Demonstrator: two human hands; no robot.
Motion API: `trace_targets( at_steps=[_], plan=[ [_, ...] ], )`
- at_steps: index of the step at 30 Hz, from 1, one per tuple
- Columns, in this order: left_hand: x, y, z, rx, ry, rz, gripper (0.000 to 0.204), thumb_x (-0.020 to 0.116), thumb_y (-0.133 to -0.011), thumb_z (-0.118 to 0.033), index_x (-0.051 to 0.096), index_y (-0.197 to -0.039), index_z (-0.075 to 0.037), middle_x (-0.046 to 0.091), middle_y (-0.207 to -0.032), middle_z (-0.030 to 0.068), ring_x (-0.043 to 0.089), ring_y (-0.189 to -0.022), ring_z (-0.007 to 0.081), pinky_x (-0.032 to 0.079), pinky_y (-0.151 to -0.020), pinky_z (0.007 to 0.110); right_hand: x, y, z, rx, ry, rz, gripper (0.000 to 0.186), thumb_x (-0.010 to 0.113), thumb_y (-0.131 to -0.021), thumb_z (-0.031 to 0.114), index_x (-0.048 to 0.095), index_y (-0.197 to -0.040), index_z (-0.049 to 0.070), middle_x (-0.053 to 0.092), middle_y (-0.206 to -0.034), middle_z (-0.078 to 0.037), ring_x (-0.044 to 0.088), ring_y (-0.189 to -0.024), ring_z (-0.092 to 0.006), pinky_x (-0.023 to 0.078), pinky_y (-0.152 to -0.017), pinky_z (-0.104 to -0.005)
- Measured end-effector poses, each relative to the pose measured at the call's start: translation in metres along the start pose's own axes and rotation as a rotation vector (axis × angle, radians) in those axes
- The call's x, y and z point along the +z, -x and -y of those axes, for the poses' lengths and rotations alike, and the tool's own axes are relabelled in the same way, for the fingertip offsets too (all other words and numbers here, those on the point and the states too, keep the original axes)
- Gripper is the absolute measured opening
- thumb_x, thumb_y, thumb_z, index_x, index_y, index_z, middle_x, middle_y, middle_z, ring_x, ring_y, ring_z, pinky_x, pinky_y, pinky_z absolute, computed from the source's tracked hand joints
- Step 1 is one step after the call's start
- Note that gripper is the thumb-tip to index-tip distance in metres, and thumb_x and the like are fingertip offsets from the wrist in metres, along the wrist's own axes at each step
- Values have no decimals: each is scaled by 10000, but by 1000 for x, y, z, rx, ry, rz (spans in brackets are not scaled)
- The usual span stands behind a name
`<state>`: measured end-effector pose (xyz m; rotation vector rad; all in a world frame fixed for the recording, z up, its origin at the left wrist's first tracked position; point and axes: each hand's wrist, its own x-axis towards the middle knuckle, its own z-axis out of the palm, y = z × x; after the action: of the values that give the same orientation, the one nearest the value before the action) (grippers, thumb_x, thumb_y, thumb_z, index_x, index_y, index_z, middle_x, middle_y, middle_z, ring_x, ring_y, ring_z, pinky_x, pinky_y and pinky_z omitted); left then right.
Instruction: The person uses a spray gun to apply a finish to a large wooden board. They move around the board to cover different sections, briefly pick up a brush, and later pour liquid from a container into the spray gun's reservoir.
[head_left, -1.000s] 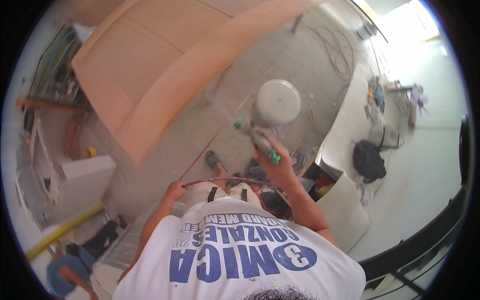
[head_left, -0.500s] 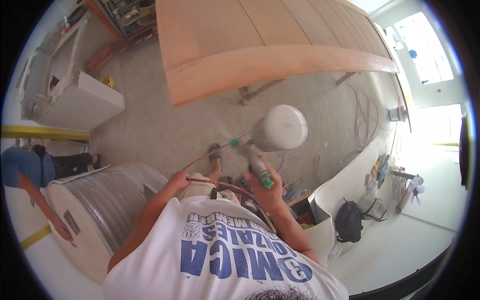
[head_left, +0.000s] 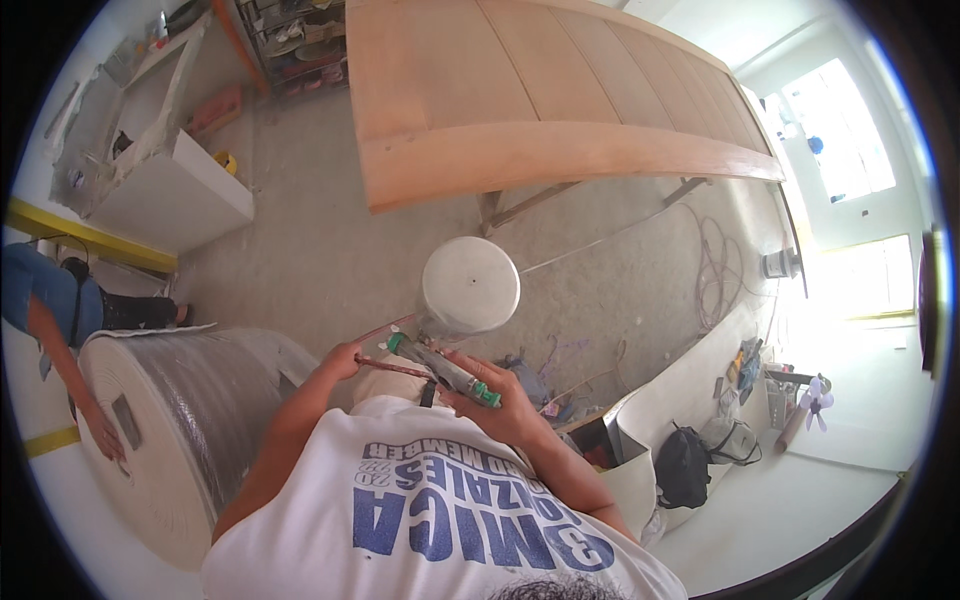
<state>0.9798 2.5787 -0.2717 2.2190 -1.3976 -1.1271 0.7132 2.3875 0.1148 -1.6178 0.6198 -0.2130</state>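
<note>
My right hand (head_left: 497, 398) is wrapped round the handle of a spray gun (head_left: 440, 368) with green fittings. On the gun sits a round white paint cup (head_left: 472, 283), held in front of my waist. My left hand (head_left: 342, 364) is closed on a reddish air hose (head_left: 393, 367), just left of the gun. Beyond the cup, a large wooden door panel (head_left: 520, 150) with grooved boards lies raised on a stand (head_left: 530, 203). The gun's front end is partly hidden.
At left stands a big foam roll (head_left: 160, 420); a person in blue (head_left: 65, 300) reaches a hand (head_left: 103, 432) to it. A white cabinet (head_left: 175, 195) is beyond. Coiled hose (head_left: 715, 280) lies on the floor at right, near a black bag (head_left: 683, 467) and a paint can (head_left: 780, 264).
The spray gun and its cup have swung left and nearer my body, the gun's body now lying more level. My left hand still grips the hose, a little further left.
</note>
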Motion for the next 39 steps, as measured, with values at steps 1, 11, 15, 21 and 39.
trace_targets(
  at_steps=[1, 11, 15, 21, 39],
  plan=[
    [-5, -2, 2, 6, -8, 3, 212, 708, -897, -251, 674, -845, -47, 709, -854, 199, 683, -838, 414, 524, -724, 477, -5, -2, 2, 38, 5, -29, 548, 746, -918, 67, 552, -1428, 20, 675, -1172, -127, 658, -909, -167, 544, -748, -298],
    [-7, -133, -105, 19, -210, 212, 229, 622, -909, -196, 729, -1096, -119, 706, -1163, 174, 669, -1096, 362, 533, -938, 466, -153, -8, -25, 21, -129, -949, 377, 674, -954, 44, 589, -1320, 6, 693, -1096, -94, 643, -848, -120, 558, -627, -259],
    [-17, -212, -201, 244, -198, 427, 288, 544, -954, -166, 715, -1164, -70, 695, -1197, 208, 676, -1110, 349, 525, -951, 452, -209, -5, 1, -74, -223, -797, 605, 646, -944, -22, 458, -1516, 46, 677, -1148, -74, 605, -842, -76, 567, -690, -249],
    [-219, -196, -433, 652, 468, 13, 250, 653, -962, -260, 685, -988, -14, 695, -893, 143, 661, -815, 251, 516, -708, 371, -258, -38, 20, 45, -199, -466, 616, 672, -952, 27, 470, -1527, 117, 672, -1284, -68, 649, -950, -131, 559, -756, -272],
    [-272, -228, -578, 322, 581, -1126, 757, 687, -945, -393, 372, -1471, 51, 508, -1385, 206, 500, -1310, 328, 406, -1098, 461, -435, -242, 40, -439, -28, 581, 725, 729, -859, 81, 440, -1523, 88, 688, -1214, -198, 658, -1101, -292, 498, -941, -414]
  ],
)
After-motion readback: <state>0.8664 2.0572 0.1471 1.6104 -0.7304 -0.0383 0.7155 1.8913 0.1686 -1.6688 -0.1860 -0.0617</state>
